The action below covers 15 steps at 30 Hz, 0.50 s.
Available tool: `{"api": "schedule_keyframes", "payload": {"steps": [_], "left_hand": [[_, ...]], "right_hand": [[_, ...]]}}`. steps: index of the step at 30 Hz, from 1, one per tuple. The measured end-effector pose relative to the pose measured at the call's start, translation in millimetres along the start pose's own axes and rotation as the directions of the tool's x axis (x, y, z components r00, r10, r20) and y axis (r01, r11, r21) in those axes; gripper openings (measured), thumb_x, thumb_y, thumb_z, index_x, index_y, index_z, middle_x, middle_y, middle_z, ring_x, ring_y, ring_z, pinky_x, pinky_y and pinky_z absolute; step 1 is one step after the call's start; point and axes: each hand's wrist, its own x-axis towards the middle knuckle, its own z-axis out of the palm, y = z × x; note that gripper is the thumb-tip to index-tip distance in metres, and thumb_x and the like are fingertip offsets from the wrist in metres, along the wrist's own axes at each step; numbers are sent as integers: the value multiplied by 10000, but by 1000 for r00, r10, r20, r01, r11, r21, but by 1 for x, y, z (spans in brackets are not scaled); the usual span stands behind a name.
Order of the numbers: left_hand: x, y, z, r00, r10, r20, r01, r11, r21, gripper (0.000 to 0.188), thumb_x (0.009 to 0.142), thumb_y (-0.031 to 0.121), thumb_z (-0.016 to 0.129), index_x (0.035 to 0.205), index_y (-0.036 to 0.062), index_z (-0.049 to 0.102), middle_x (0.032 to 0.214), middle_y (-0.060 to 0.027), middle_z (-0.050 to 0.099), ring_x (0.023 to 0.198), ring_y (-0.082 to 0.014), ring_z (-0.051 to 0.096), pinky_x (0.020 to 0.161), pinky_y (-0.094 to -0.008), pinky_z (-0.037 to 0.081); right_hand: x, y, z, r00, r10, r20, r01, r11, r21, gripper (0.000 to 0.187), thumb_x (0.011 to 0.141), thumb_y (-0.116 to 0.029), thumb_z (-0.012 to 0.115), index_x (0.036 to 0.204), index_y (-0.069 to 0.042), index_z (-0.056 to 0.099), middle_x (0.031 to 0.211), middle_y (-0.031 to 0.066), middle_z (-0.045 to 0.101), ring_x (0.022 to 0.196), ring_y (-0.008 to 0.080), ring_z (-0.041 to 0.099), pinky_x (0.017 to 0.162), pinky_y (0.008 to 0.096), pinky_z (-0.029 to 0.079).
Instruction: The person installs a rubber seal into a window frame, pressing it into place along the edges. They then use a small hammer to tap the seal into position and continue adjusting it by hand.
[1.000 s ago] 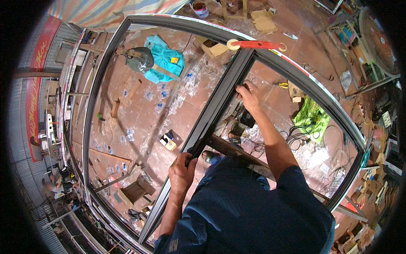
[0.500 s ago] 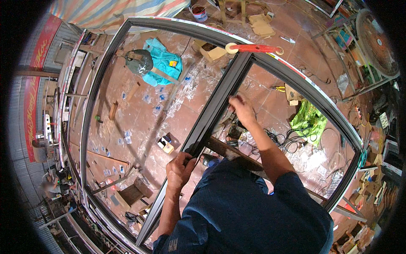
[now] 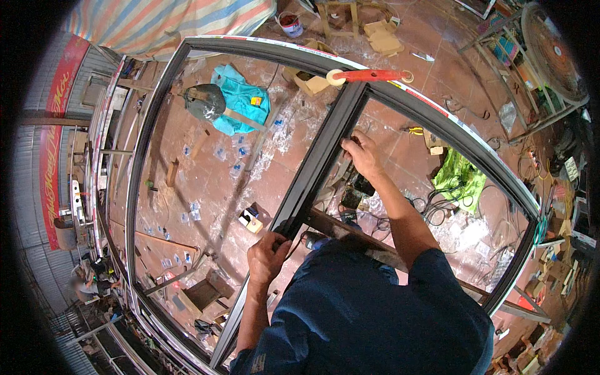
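One dark, window-like frame (image 3: 256, 49) lies raised above the floor (image 3: 403, 122), in front of the person's body. Its outer sides and middle bar (image 3: 315, 159) look joined already, and printed film (image 3: 451, 120) covers the outer edge; how much of the bar is left to do, I cannot tell. That bar is straight, dark and ridged lengthwise. The left hand (image 3: 265, 257) is curled tight against it; what it pinches is unclear. Farther along, the right hand (image 3: 364, 155) bends its fingers at the bar's edge, its grasp hidden. Beyond are a smooth red tool (image 3: 375, 75), crumpled turquoise cloth (image 3: 232, 84) and shiny green plastic (image 3: 459, 178).
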Motion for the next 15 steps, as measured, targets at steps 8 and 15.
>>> {"api": "schedule_keyframes", "payload": {"steps": [8,15], "left_hand": [[0,2,-1,1000,-6,2,6,999,-34,185,887,205,815,930,51,722,770,-145,734,682,-291,737,647,-395,566],[2,1,-2,1000,4,4,-4,1000,-25,184,892,207,814,935,53,724,778,-154,742,693,-291,749,641,-390,567]], "right_hand": [[42,-6,-12,986,-54,-158,77,987,144,251,983,-245,641,860,-28,606,687,45,605,602,132,566,583,321,459],[70,-26,-11,928,-50,-369,146,961,237,286,977,-254,651,842,-2,654,717,43,617,583,142,551,568,341,462]]}}
